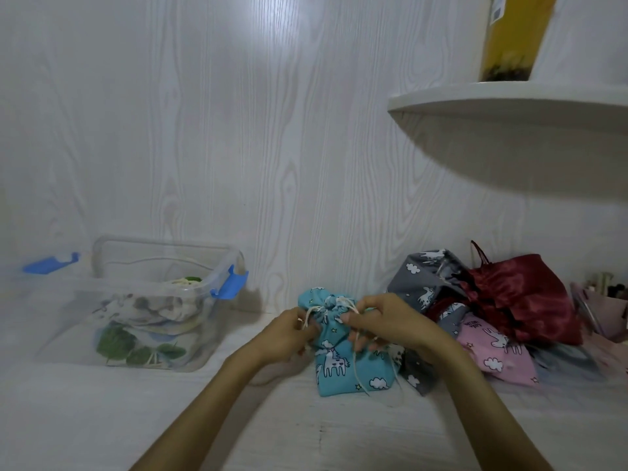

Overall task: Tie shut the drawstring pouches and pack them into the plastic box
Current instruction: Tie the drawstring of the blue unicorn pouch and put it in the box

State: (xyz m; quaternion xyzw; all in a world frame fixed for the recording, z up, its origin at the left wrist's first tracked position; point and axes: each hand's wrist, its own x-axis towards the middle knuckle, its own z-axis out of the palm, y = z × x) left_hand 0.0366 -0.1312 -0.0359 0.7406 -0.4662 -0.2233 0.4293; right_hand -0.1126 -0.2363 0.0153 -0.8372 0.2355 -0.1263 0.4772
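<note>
Tying step in hand. A turquoise cotton drawstring pouch printed with white unicorns and clouds (350, 355) lies on the white bench (102, 419), its neck already gathered. The left hand (289, 329) pinches the cream cord (307, 316) at the neck's left side; the right hand (380, 322) pinches the neck's right side, a loose cord end trailing down over the pouch. Each grip is thus narrow and closed on cord or fabric. No finished knot can be made out. To the right lies a heap of further pouches: grey (421, 283), dark red satin (520, 294), pink (492, 351). The clear plastic box with blue clips (217, 266) stands well apart to the left, already holding pouches. Next move probably calls for crossing and cinching the cords, then carrying the pouch leftward to the box.
</note>
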